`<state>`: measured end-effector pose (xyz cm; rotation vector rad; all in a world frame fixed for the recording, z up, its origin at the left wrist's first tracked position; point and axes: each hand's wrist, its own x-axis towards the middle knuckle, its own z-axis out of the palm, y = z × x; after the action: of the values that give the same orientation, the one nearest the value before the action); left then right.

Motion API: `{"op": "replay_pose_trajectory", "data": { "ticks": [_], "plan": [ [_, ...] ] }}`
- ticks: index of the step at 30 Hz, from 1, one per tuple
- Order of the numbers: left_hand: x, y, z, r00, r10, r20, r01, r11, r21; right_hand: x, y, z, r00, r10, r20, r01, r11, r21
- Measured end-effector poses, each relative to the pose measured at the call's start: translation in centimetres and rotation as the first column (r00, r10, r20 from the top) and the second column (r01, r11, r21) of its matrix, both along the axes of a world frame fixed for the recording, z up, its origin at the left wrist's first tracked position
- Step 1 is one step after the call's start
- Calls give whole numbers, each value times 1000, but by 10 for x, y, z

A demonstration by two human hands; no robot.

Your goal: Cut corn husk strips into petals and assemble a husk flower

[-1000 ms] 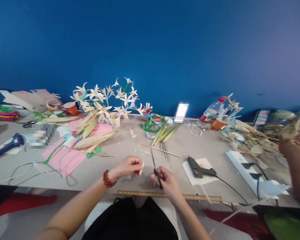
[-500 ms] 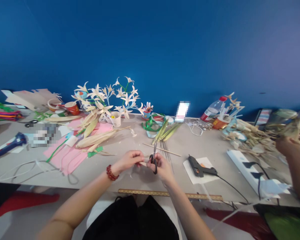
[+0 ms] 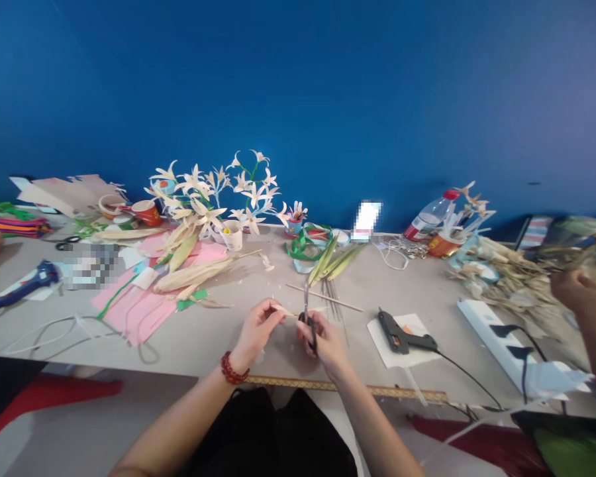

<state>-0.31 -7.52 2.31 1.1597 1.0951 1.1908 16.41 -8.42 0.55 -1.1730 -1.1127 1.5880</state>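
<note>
My left hand (image 3: 257, 326), with a red bead bracelet (image 3: 231, 371) on the wrist, pinches a thin pale strip of corn husk (image 3: 284, 310) over the table's near edge. My right hand (image 3: 322, 338) grips black scissors (image 3: 307, 317) with the blades pointing up and away. The blades meet the strip's right end. Both hands sit close together above the grey table (image 3: 218, 331).
A black glue gun (image 3: 402, 338) lies on white paper to the right, its cord trailing. Corn husks (image 3: 193, 275), husk flowers (image 3: 218, 192), pink paper (image 3: 129, 308), green leaves (image 3: 328, 262), sticks and cups fill the far table. Another person's hand (image 3: 573, 291) works at far right near a power strip (image 3: 501, 344).
My hands came together from apart: the scissors swung upright and reached the strip held by my left hand. The view shifted slightly.
</note>
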Motion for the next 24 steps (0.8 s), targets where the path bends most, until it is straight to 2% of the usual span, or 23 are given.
{"op": "replay_pose_trajectory", "data": {
  "ticks": [3,6,12,18,24],
  "plan": [
    [-4,0,11,1000,-21,-1,21,999,32,9,-13,2,983,176,50,-174,984,-41],
    [-5,0,17,998,-48,46,48,999,5,13,-21,8,965,257,43,-255,966,-44],
    [-7,-1,23,989,-109,96,110,994,-9,14,-21,15,959,274,69,-272,962,-32],
    [-9,-2,32,990,-109,88,112,993,-29,14,-21,18,958,274,84,-273,962,-20],
    [-9,-2,33,991,-108,74,111,993,-36,14,-21,19,959,268,94,-266,964,-25]
  ]
}}
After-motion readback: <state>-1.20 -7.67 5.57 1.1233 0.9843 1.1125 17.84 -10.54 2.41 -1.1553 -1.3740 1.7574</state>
